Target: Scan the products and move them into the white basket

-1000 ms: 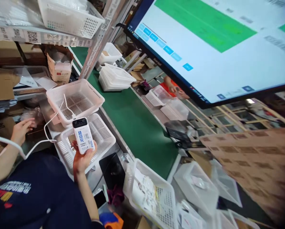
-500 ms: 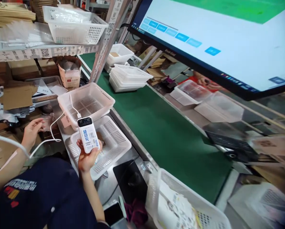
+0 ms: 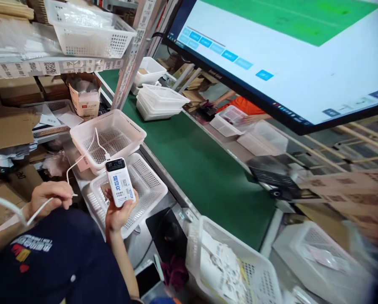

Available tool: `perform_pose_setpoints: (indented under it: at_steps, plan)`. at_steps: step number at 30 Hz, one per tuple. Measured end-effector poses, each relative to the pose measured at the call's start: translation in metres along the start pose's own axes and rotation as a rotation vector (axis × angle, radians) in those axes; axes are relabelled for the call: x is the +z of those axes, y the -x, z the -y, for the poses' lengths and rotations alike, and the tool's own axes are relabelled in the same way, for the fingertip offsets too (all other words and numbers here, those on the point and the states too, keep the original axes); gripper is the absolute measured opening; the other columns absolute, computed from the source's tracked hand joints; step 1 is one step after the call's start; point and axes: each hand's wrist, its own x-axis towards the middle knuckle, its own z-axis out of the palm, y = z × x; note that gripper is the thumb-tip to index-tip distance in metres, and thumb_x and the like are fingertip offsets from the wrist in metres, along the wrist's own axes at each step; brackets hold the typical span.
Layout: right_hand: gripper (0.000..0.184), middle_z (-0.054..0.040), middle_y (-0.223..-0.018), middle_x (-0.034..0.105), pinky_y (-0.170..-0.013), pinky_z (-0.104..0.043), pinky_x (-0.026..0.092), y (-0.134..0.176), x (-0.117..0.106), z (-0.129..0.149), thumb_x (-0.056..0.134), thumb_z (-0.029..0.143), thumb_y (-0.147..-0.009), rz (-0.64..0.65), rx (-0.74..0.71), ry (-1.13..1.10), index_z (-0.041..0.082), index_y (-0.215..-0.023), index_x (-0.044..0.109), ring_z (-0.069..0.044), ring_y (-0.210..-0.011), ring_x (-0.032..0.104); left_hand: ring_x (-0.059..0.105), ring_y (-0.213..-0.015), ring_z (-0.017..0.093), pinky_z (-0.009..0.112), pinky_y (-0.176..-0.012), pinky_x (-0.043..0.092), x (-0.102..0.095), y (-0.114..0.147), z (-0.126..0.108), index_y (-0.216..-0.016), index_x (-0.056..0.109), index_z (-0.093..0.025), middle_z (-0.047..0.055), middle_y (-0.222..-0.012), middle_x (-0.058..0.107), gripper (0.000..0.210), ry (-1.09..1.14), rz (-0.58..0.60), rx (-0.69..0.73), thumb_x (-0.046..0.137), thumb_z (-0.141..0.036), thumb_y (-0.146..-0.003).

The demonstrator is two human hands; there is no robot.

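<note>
Power bank [image 3: 122, 185] in the right hand [image 3: 119, 214]: that grip is closed around its bottom end. It is over the white basket [image 3: 149, 177], by the edge of the desk [image 3: 131, 248] along the green belt [image 3: 204, 177]. The plug [image 3: 107, 156] is pushed into its top, so that bit is done. It isn't put down yet. Just off the desk's left edge, the left hand [image 3: 51, 196] pinches the white cable [image 3: 67, 174]. I can't tell if the tip poking out is loose. Big blue Chinese letters on the power bank look like 超级充; the small ones are too tiny. Square black codes line the front edge of the shelf [image 3: 71, 65]. The name on the big screen [image 3: 303, 76] looks like "Great Gold", but it's fuzzy.
</note>
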Motion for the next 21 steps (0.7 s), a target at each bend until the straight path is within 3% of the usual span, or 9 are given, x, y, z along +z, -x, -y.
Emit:
perform_pose_setpoints:
  at_steps: [2,8,9,11,13,15,16,18,21]
  plan:
    - [0.063,-0.009,-0.11,0.078,-0.071,-0.046,0.069,-0.002,0.0,0.001,0.061,0.067,-0.099,-0.001,-0.005,0.012,0.027,-0.14,0.033,-0.027,-0.072,0.08,0.069,-0.054,0.018,0.032,-0.067,0.061,-0.003,-0.01,0.0,-0.122,0.081,-0.017,0.005,-0.061,0.069,0.032,0.017,-0.005,0.069,0.056,-0.036,-0.115]
    - [0.068,-0.0037,-0.099,0.079,-0.065,-0.042,0.068,-0.011,-0.002,0.005,0.068,0.07,-0.094,-0.076,-0.021,0.01,0.027,-0.137,0.039,-0.026,-0.067,0.078,0.027,-0.027,0.006,0.019,-0.038,0.033,-0.034,-0.028,0.002,-0.086,0.082,-0.01,-0.004,-0.036,0.039,0.035,0.089,-0.483,0.105,0.075,-0.04,-0.104]
    - [0.068,-0.0036,-0.1,0.079,-0.065,-0.041,0.067,-0.013,-0.003,0.007,0.067,0.07,-0.094,-0.086,-0.018,0.014,0.027,-0.138,0.039,-0.026,-0.067,0.078,0.027,-0.027,0.005,0.019,-0.039,0.033,-0.042,-0.03,-0.001,-0.081,0.08,-0.009,-0.004,-0.036,0.039,0.035,0.006,-0.594,0.14,0.078,-0.038,-0.102]
    - [0.069,-0.0045,-0.103,0.078,-0.064,-0.04,0.066,-0.016,-0.005,0.011,0.065,0.07,-0.094,-0.102,-0.011,0.025,0.027,-0.141,0.039,-0.024,-0.064,0.076,0.048,-0.038,0.009,0.02,-0.047,0.046,-0.06,-0.03,-0.008,-0.089,0.082,-0.01,-0.001,-0.048,0.056,0.024,-0.227,-0.722,0.116,0.091,-0.031,-0.088]
    - [0.072,-0.0069,-0.11,0.077,-0.061,-0.038,0.064,-0.019,-0.006,0.016,0.065,0.071,-0.093,-0.113,0.004,0.034,0.026,-0.144,0.041,-0.021,-0.062,0.073,0.076,-0.075,0.021,0.029,-0.069,0.062,-0.078,-0.025,-0.012,-0.113,0.082,-0.014,0.009,-0.083,0.078,0.058,-0.319,-0.577,-0.091,0.105,-0.036,-0.065]
    - [0.072,-0.0093,-0.114,0.075,-0.056,-0.035,0.059,-0.02,-0.007,0.023,0.064,0.072,-0.093,-0.114,0.023,0.053,0.024,-0.143,0.045,-0.019,-0.06,0.068,0.077,-0.112,0.038,0.049,-0.091,0.066,-0.093,-0.016,-0.008,-0.13,0.077,-0.018,0.018,-0.118,0.079,0.105,-0.155,-0.282,-0.375,0.11,-0.057,-0.039]
    - [0.071,-0.0096,-0.112,0.075,-0.052,-0.034,0.056,-0.021,-0.008,0.026,0.062,0.072,-0.093,-0.107,0.031,0.074,0.023,-0.142,0.046,-0.018,-0.058,0.065,0.074,-0.119,0.044,0.057,-0.098,0.063,-0.098,-0.011,-0.004,-0.132,0.075,-0.018,0.02,-0.124,0.077,0.116,-0.047,-0.209,-0.463,0.107,-0.07,-0.034]
    - [0.066,-0.0079,-0.102,0.073,-0.046,-0.032,0.05,-0.023,-0.011,0.031,0.058,0.071,-0.095,-0.068,0.038,0.143,0.022,-0.138,0.048,-0.018,-0.056,0.06,0.073,-0.12,0.045,0.062,-0.105,0.058,-0.102,-0.007,0.009,-0.13,0.074,-0.016,0.021,-0.124,0.077,0.111,0.011,-0.293,-0.499,0.099,-0.082,-0.045]
    - [0.067,-0.0044,-0.089,0.07,-0.041,-0.031,0.046,-0.032,-0.019,0.036,0.061,0.07,-0.092,0.039,0.059,0.276,0.021,-0.136,0.05,-0.019,-0.053,0.059,0.069,-0.127,0.038,0.054,-0.118,0.051,-0.094,-0.019,0.022,-0.129,0.075,-0.014,0.019,-0.132,0.074,0.072,-0.302,-0.475,-0.412,0.092,-0.063,-0.078]
